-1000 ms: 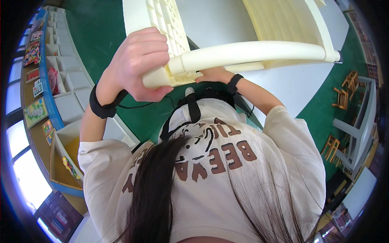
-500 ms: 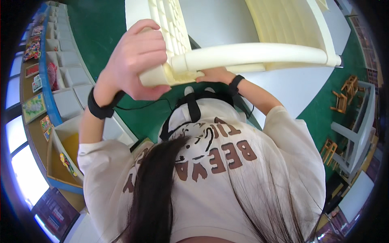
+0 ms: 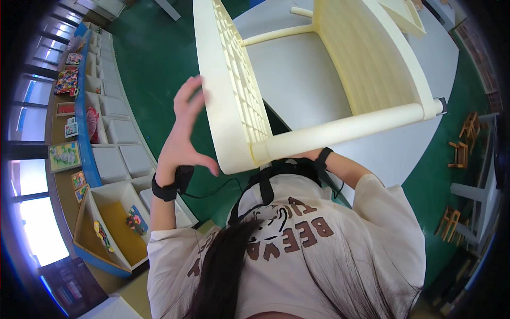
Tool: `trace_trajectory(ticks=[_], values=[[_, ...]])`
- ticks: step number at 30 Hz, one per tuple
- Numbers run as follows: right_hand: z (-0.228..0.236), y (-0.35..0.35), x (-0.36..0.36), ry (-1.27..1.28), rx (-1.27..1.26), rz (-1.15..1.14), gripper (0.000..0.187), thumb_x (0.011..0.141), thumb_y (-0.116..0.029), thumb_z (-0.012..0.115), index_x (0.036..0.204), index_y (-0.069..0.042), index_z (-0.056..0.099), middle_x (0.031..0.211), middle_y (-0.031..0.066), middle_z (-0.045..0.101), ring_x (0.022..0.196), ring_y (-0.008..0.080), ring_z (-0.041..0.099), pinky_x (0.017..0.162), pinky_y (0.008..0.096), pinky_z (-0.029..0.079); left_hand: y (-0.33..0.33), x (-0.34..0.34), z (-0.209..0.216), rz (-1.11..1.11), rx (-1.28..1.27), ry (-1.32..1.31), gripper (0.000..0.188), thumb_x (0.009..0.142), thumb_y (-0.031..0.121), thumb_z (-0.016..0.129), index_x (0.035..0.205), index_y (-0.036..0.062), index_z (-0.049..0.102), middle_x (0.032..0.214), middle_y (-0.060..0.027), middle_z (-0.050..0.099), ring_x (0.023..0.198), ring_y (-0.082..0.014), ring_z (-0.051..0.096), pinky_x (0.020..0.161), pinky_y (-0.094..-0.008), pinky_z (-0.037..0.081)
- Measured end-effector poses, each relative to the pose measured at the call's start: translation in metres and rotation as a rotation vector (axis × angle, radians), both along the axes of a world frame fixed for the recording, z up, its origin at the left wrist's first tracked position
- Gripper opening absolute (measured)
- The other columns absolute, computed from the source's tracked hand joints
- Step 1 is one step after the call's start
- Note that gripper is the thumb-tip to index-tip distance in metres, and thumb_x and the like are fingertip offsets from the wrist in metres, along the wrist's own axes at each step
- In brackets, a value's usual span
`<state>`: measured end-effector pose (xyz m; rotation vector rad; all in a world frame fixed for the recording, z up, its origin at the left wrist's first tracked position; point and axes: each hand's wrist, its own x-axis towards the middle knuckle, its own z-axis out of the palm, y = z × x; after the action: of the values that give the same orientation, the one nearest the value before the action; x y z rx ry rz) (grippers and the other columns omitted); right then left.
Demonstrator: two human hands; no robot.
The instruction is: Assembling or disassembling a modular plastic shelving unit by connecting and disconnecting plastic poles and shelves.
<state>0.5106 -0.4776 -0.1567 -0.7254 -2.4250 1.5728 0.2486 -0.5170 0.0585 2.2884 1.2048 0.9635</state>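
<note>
A cream plastic frame [image 3: 414,69] rests on its side over a white tabletop, in front of me. Its ribbed left panel [image 3: 226,95] and curved right panel are joined by round bars, the nearest a thick front bar [image 3: 345,130]. My left hand [image 3: 180,141] is open beside the left panel's outer face, thumb spread toward its lower corner. Whether its fingertips touch the panel I cannot tell. Reaching under the front bar near its left end, my right hand [image 3: 307,155] shows only in part; its fingers are hidden.
The white table [image 3: 382,138] extends beneath and right of the frame, with another cream piece [image 3: 406,16] at its far side. Along the left runs a low shelf unit [image 3: 119,130] with white bins. Small wooden chairs [image 3: 458,154] stand right on the green floor.
My left hand has let go of the left panel's corner and opened. The frame has turned, so more of its left panel and inner space shows. My right hand's fingers have gone out of sight.
</note>
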Motion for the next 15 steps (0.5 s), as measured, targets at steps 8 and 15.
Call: trace_trajectory(ticks=[8,15], values=[[-0.07,-0.004,0.03,-0.047,0.02,0.04,0.043,0.076,-0.036,0.058,0.102,-0.003,0.05,0.096,0.0085,0.054,0.095,0.0231,0.049,0.082,0.0323,0.039,0.014,0.006,-0.056,0.259,-0.238,-0.346,0.089,0.066,0.026,0.067,0.133,0.0118,0.011,0.133,-0.0121,0.016,0.121,-0.0262,0.024,0.096,-0.0405,0.028],[-0.093,-0.009,0.041,0.188,-0.399,-0.006,0.057,0.071,-0.044,0.062,0.109,-0.004,0.047,0.104,0.0079,0.052,0.1,0.0233,0.045,0.087,0.0364,0.035,0.057,0.013,-0.004,0.306,-0.647,-1.103,0.054,0.079,0.033,0.056,0.115,-0.0026,0.037,0.108,-0.0098,0.045,0.099,-0.0183,0.046,0.082,-0.0311,0.04]])
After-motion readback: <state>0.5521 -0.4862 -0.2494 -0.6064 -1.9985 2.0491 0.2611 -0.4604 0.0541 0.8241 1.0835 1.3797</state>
